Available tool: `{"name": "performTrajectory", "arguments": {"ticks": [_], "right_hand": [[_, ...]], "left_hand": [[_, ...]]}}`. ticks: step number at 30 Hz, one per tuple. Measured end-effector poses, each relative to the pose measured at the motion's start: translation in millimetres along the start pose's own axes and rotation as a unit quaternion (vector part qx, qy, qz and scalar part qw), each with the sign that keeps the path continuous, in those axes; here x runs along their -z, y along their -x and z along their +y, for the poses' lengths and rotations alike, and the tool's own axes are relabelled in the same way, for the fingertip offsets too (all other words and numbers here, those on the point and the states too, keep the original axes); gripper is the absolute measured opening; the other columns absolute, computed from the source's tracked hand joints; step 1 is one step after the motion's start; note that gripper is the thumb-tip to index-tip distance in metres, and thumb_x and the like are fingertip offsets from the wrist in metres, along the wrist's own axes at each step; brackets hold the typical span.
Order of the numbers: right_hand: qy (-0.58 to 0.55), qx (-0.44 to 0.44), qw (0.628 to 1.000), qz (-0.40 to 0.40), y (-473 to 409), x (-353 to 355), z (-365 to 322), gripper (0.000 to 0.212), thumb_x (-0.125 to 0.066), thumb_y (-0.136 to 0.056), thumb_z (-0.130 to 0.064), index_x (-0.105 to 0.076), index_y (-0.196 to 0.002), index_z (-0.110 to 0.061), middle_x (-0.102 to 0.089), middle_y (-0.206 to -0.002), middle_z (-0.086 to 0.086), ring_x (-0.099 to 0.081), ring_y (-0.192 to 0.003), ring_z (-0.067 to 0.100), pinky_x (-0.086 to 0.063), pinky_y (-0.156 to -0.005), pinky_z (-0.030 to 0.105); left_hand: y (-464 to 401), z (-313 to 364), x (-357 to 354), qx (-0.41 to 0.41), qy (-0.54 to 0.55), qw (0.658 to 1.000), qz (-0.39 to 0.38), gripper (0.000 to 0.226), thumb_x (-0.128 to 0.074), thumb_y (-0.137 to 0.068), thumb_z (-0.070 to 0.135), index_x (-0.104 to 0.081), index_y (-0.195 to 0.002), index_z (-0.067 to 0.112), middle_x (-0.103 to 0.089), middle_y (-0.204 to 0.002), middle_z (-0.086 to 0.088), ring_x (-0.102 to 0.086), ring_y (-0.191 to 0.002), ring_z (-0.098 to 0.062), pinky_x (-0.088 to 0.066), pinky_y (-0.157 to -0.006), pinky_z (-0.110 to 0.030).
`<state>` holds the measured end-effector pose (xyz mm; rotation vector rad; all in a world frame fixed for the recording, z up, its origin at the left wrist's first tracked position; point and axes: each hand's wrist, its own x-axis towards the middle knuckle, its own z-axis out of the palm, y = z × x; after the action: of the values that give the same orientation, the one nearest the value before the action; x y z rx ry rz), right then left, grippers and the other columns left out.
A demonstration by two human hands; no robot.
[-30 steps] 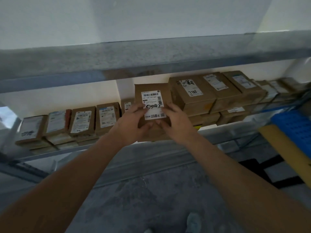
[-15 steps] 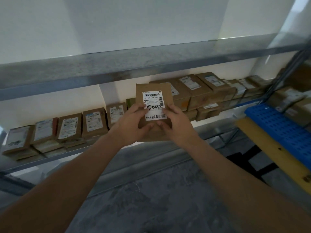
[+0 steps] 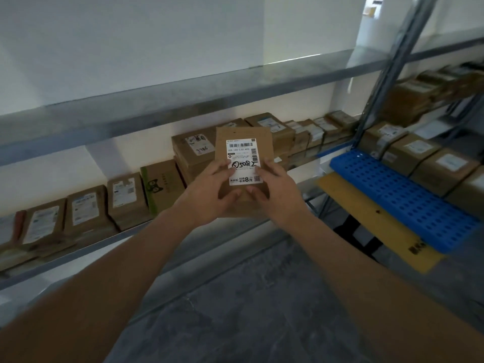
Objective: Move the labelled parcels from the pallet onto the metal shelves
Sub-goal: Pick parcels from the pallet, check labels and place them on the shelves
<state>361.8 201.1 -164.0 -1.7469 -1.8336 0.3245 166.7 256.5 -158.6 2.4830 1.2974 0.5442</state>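
Parcel (image 3: 243,163) sits upright, long axis vertical, gripped by our left hand (image 3: 209,195) and right hand (image 3: 275,192) at its lower half. Shelf (image 3: 110,242) lies straight ahead, equally near both hands.

White wall (image 3: 131,48) behind — grey concrete floor (image 3: 235,310) below, dim light

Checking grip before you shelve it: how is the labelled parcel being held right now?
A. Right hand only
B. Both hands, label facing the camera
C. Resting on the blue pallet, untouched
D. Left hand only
B: the left hand and right hand both grip the lower part of the parcel, its white label facing the camera.
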Motion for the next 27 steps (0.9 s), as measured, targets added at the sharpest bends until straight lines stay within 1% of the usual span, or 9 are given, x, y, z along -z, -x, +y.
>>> {"name": "performTrajectory", "arguments": {"ticks": [4, 8, 10, 12, 15, 19, 21, 25, 27], "right_hand": [[-0.007, -0.045, 0.999, 0.026, 5, 27, 42, 0.056, -0.064, -0.099, -0.029, -0.047, -0.149, -0.010, -0.030, -0.162, 0.006, -0.031, -0.147, 0.019, -0.020, -0.114, 0.020], [-0.010, -0.100, 0.994, 0.035, 0, 48, 84, 0.057, -0.063, -0.099, -0.029, -0.045, -0.150, -0.012, -0.024, -0.164, 0.004, -0.024, -0.151, 0.018, -0.023, -0.122, 0.029], [-0.005, -0.121, 0.992, 0.044, -4, 57, 104, 0.057, -0.063, -0.099, -0.029, -0.044, -0.151, -0.011, -0.024, -0.164, 0.005, -0.024, -0.150, 0.018, -0.021, -0.120, 0.028], [0.005, -0.143, 0.988, 0.058, -10, 63, 125, 0.058, -0.064, -0.099, -0.029, -0.045, -0.150, -0.009, -0.024, -0.164, 0.006, -0.024, -0.151, 0.019, -0.020, -0.120, 0.026], [0.018, -0.185, 0.980, 0.070, -24, 72, 153, 0.058, -0.063, -0.099, -0.030, -0.044, -0.151, -0.010, -0.022, -0.166, 0.004, -0.022, -0.151, 0.018, -0.018, -0.119, 0.025], [0.043, -0.232, 0.968, 0.090, -49, 80, 183, 0.058, -0.062, -0.099, -0.033, -0.044, -0.151, -0.013, -0.023, -0.166, 0.001, -0.025, -0.150, 0.018, -0.020, -0.115, 0.021], [0.047, -0.254, 0.961, 0.099, -63, 83, 196, 0.058, -0.064, -0.099, -0.033, -0.046, -0.150, -0.013, -0.024, -0.165, 0.003, -0.026, -0.150, 0.019, -0.020, -0.115, 0.022], [0.060, -0.297, 0.947, 0.109, -85, 88, 216, 0.059, -0.061, -0.099, -0.037, -0.044, -0.151, -0.015, -0.022, -0.165, 0.001, -0.029, -0.148, 0.021, -0.028, -0.116, 0.031], [0.062, -0.314, 0.940, 0.116, -93, 90, 226, 0.060, -0.061, -0.100, -0.038, -0.043, -0.152, -0.015, -0.022, -0.166, 0.001, -0.028, -0.148, 0.021, -0.030, -0.116, 0.032]], "left_hand": [[-38, 37, -24, -0.038, 0.009, 0.999, -0.015, 0.064, -0.063, -0.099, 0.041, -0.046, -0.152, 0.010, -0.032, -0.161, 0.001, -0.033, -0.145, -0.012, -0.023, -0.118, -0.021], [-82, 62, -52, -0.079, 0.027, 0.996, -0.040, 0.065, -0.063, -0.099, 0.041, -0.046, -0.152, 0.009, -0.030, -0.162, 0.001, -0.032, -0.145, -0.011, -0.019, -0.116, -0.017], [-106, 71, -67, -0.099, 0.035, 0.993, -0.054, 0.065, -0.063, -0.099, 0.041, -0.045, -0.152, 0.009, -0.030, -0.162, 0.002, -0.030, -0.146, -0.011, -0.017, -0.115, -0.016], [-131, 81, -82, -0.117, 0.041, 0.990, -0.063, 0.065, -0.063, -0.099, 0.042, -0.046, -0.152, 0.009, -0.031, -0.162, 0.001, -0.030, -0.147, -0.012, -0.019, -0.118, -0.020], [-170, 91, -101, -0.142, 0.058, 0.985, -0.079, 0.064, -0.065, -0.098, 0.041, -0.048, -0.151, 0.009, -0.033, -0.161, 0.000, -0.033, -0.146, -0.016, -0.026, -0.122, -0.031], [-223, 98, -124, -0.174, 0.087, 0.976, -0.097, 0.063, -0.066, -0.097, 0.037, -0.048, -0.150, 0.007, -0.033, -0.161, 0.000, -0.032, -0.147, -0.015, -0.022, -0.119, -0.024], [-249, 99, -135, -0.188, 0.095, 0.972, -0.108, 0.064, -0.067, -0.097, 0.037, -0.048, -0.150, 0.007, -0.033, -0.160, 0.001, -0.032, -0.147, -0.015, -0.023, -0.120, -0.026], [-294, 101, -151, -0.218, 0.103, 0.961, -0.136, 0.064, -0.066, -0.097, 0.040, -0.049, -0.150, 0.010, -0.033, -0.161, 0.004, -0.032, -0.147, -0.015, -0.026, -0.123, -0.033], [-314, 104, -159, -0.239, 0.098, 0.955, -0.147, 0.064, -0.064, -0.097, 0.041, -0.048, -0.151, 0.011, -0.032, -0.161, 0.005, -0.032, -0.146, -0.015, -0.026, -0.122, -0.032]]}}
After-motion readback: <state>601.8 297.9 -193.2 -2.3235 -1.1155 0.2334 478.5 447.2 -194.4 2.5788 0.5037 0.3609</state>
